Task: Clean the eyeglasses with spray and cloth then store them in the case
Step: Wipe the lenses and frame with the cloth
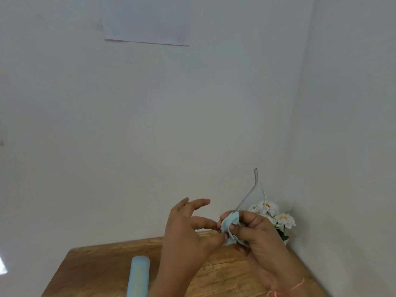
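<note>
Gripping cloth [231, 229] round eyeglasses [256, 196] w/ right hand [258, 235] fingers, left hand [186, 229] fingers pinching cloth edge

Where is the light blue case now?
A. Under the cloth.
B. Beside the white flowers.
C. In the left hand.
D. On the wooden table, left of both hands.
D: the case lies on the table, left of the left hand, untouched.
</note>
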